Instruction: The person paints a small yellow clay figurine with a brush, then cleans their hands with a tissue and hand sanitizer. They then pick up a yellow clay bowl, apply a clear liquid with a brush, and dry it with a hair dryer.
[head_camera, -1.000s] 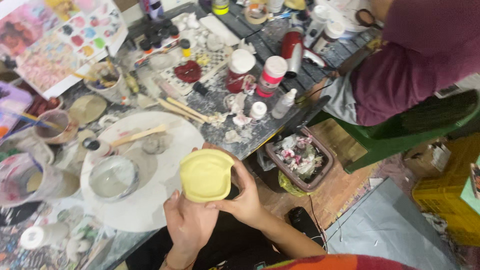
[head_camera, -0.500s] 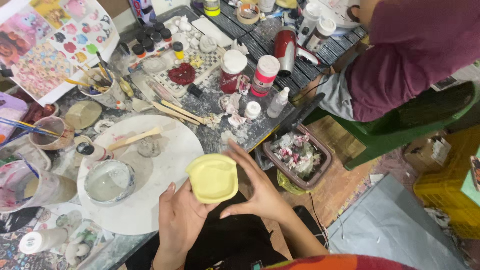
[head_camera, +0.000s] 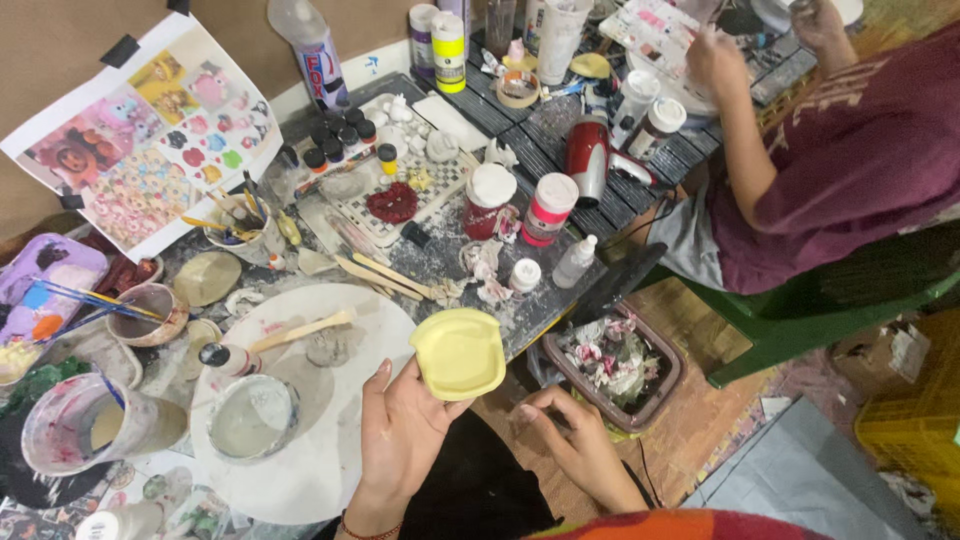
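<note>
Left hand (head_camera: 398, 435) raised palm-up over the lap, fingers curled up under a pale yellow lid (head_camera: 458, 352), thumb against its lower edge; lid clamped between thumb and fingertips, held flat and level just past the near edge of the table (head_camera: 545, 300), overlapping the rim of a round white board (head_camera: 310, 470). Right hand (head_camera: 572, 440) lower and to the right, well clear of the lid, fingers bent loosely inward, nothing visible in its grasp; whether the fingers close fully, not possible to tell. On the white board: a shallow round dish of grey-white liquid (head_camera: 252, 416), a small lump of grey clay (head_camera: 327, 349), a wooden stick (head_camera: 300, 331) lying across, a small black-capped bottle (head_camera: 226, 359) on its side. Left of the board, a paint-smeared plastic cup (head_camera: 90, 430) and a brown bowl with brushes (head_camera: 152, 313). Further back on the table, a checkered tile (head_camera: 400, 195) bearing a dark red shape (head_camera: 392, 202), a row of small black-capped paint pots (head_camera: 335, 145), two red-and-white jars (head_camera: 520, 203), a red hair dryer (head_camera: 588, 158). Printed sheet of colourful pictures (head_camera: 150, 140) taped to the brown wall at upper left. On the floor beside the table, right of the lid, a brown tray of crumpled scraps (head_camera: 612, 365). Upper right, another person in a maroon shirt (head_camera: 850, 170) seated on a green chair (head_camera: 830, 310), hands busy at the far end of the table.
</note>
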